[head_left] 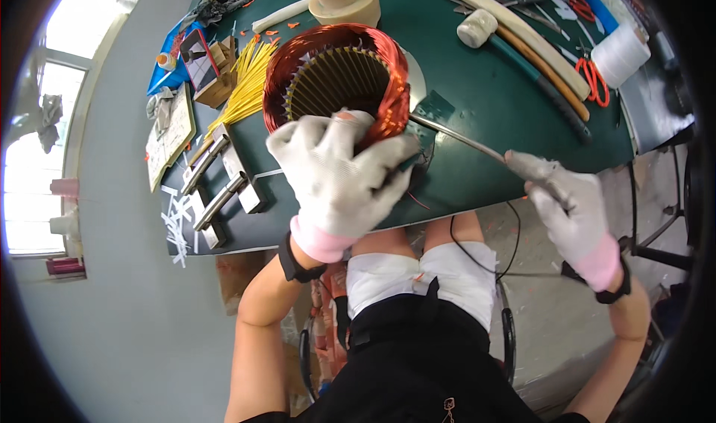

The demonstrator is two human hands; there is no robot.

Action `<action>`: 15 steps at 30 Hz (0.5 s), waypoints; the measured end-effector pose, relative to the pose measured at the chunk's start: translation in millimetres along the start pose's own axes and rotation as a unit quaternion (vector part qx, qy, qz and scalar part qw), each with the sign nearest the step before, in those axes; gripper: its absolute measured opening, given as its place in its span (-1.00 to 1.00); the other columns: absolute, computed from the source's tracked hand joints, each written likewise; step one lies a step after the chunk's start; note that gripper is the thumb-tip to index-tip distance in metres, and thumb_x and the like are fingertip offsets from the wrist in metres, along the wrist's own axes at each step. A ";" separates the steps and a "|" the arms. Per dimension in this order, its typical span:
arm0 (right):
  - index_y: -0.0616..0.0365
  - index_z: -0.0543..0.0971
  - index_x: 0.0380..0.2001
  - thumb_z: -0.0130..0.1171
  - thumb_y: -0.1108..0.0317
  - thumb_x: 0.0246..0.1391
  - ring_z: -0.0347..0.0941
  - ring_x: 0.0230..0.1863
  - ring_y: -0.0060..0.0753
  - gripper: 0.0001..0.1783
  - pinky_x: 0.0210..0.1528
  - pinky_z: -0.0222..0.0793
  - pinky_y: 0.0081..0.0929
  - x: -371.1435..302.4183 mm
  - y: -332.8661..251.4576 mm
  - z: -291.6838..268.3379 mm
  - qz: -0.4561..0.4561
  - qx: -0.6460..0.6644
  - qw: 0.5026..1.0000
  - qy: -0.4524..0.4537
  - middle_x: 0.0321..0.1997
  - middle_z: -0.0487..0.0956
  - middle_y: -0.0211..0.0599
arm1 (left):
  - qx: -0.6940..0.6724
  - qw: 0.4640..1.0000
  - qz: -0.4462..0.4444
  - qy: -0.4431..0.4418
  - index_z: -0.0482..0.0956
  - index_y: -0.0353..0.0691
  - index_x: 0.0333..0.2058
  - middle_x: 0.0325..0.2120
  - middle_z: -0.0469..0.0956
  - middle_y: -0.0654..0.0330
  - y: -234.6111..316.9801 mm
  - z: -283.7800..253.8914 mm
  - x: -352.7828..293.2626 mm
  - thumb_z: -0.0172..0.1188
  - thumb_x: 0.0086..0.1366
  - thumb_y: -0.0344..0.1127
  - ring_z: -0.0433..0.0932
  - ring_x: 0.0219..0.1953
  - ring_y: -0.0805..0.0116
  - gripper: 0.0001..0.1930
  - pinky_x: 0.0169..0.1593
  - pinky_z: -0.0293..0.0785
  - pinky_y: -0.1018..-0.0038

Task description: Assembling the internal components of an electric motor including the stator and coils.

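Black shirt [418, 363] sits nearest. Left grip [335, 173], half-open, spreads its fingers over the near rim of one stator [339, 80] on the desk [485, 177]; right grip [563, 203] is closed around one rod [466, 138] reaching the stator's right side. Two tubes [221, 199] lie left, one mallet [526, 73] right.

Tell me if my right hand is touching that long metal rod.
Touching. The head view shows the gloved right hand closed around the near end of the metal rod, index finger extended along it.

Pink-cuffed white gloves [335, 173], black wristbands [295, 263], a black top [418, 360] and seemingly white shorts [382, 278] are worn.
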State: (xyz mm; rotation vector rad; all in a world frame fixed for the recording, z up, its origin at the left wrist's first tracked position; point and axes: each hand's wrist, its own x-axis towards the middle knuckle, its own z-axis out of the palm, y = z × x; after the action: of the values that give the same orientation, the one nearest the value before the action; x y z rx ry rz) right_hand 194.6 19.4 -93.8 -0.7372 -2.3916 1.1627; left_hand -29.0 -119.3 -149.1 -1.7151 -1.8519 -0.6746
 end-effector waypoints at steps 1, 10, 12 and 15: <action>0.21 0.67 -0.01 0.12 0.58 0.04 0.60 -0.42 -0.34 -0.59 -0.27 0.51 -0.42 1.9 4.5 0.6 -0.034 -0.017 0.999 0.003 -0.31 0.69 -0.16 | 0.000 1.000 0.005 0.022 0.71 0.33 -0.36 -0.27 0.48 0.38 2.1 3.6 1.2 0.44 -0.22 -0.13 0.41 -0.28 0.28 -0.68 -0.07 0.18 0.19; 0.25 0.65 -0.04 0.07 0.49 0.21 0.35 -0.58 -0.57 -0.71 -0.45 0.31 -0.53 41.1 35.0 11.4 0.061 -0.123 0.989 -0.050 -0.56 0.52 -0.27 | -0.007 1.000 -0.024 0.015 0.62 0.02 -0.41 -0.39 0.47 0.31 3.5 1.4 12.1 0.34 -0.12 -0.17 0.46 -0.39 0.31 -0.77 -0.33 0.33 0.30; 0.26 0.59 -0.34 0.02 0.34 0.30 0.27 -0.64 -0.50 -0.77 -0.52 0.17 -0.44 51.8 43.2 0.9 0.022 -0.151 0.984 -0.095 -0.67 0.33 -0.30 | -0.067 0.997 -0.021 -0.017 0.68 0.12 -0.19 -0.21 0.54 0.32 -3.0 -14.6 10.3 0.40 -0.03 -0.05 0.49 -0.32 0.31 -0.64 -0.19 0.34 0.24; 0.22 0.44 -0.52 -0.02 0.21 0.32 0.24 -0.67 -0.37 -0.63 -0.53 0.14 -0.36 60.1 66.2 -18.5 0.013 -0.132 0.980 -0.150 -0.70 0.24 -0.27 | -0.192 0.980 0.053 -0.001 0.68 -0.12 -0.25 -0.29 0.62 0.21 -61.6 -26.1 10.7 0.24 0.23 0.03 0.56 -0.30 0.14 -0.66 0.00 0.46 0.10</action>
State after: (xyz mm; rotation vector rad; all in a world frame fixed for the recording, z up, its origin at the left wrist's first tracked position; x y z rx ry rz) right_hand 176.2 101.3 -129.8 -0.7168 -2.8370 1.0398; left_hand -89.9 -133.4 -123.2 -2.0363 -1.6973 -1.0389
